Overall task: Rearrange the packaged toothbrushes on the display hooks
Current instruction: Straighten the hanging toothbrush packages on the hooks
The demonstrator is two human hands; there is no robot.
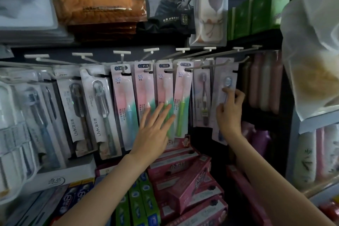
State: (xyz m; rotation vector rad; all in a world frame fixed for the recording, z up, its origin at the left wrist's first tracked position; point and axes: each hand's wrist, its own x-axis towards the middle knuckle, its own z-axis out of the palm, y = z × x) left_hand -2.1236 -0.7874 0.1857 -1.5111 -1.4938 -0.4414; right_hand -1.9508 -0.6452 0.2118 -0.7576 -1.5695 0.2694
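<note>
A row of white display hooks (189, 55) juts out from the dark back panel, and the packaged toothbrushes hang from them edge to edge with almost no gap between cards. Four pink-and-green SS packs (126, 97) hang side by side in the middle; to their left two LMK packs (95, 108) hang slightly tilted, with darker toothbrush packs crowding the far left edge. The left hand (152, 130) lies flat against the lower part of the middle SS packs, its fingers (165, 113) straight and spread, holding nothing. To the right of the SS group hang two paler packs: a dark-handled brush pack (202, 97) and, overlapping its right edge, a blue-headed brush pack (224, 86). The right hand (229, 110) pinches this last pack near the brush neck, fingers curled round its right edge. Right of that pack the hooks stand bare before a dark gap, with pinkish bottles (264, 82) behind. Below, red toothpaste boxes (185, 174) are stacked close beneath the hanging cards.
</note>
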